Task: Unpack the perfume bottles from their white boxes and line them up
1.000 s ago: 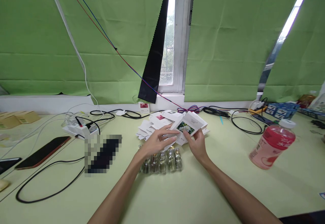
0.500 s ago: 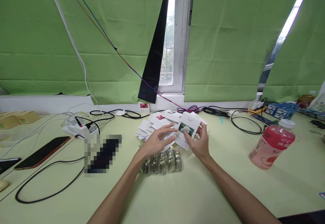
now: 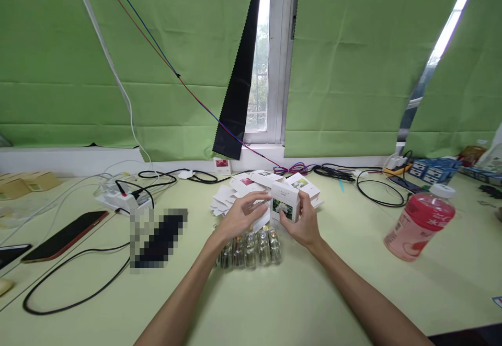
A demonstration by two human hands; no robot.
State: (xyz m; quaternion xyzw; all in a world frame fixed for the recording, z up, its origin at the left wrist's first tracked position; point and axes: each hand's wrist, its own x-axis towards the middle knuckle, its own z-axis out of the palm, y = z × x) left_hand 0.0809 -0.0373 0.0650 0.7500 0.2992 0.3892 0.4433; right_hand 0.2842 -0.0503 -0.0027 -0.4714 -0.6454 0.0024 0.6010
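Observation:
My right hand (image 3: 305, 224) grips a small white box (image 3: 285, 199) with a picture of a white flower, its thumb on the front. The box has depth and stands nearly upright. My left hand (image 3: 243, 215) is just left of it, fingers curved and apart, with nothing visible in it. Several flat white cartons (image 3: 224, 199) with flower pictures lie in a pile behind both hands. Below them is a row of small clear glass bottles (image 3: 251, 249), partly covered by my left hand and wrist.
A pink drink bottle (image 3: 421, 226) stands at the right. Phones (image 3: 66, 235), a power strip (image 3: 124, 198) and looped black cables (image 3: 78, 252) lie at the left. Blue-and-white boxes (image 3: 435, 169) sit at the back right, and a small flower-picture box (image 3: 223, 166) by the window wall.
The flat carton in my right hand now shows as an opened-out box, more upright and slightly further left. My left hand has barely moved.

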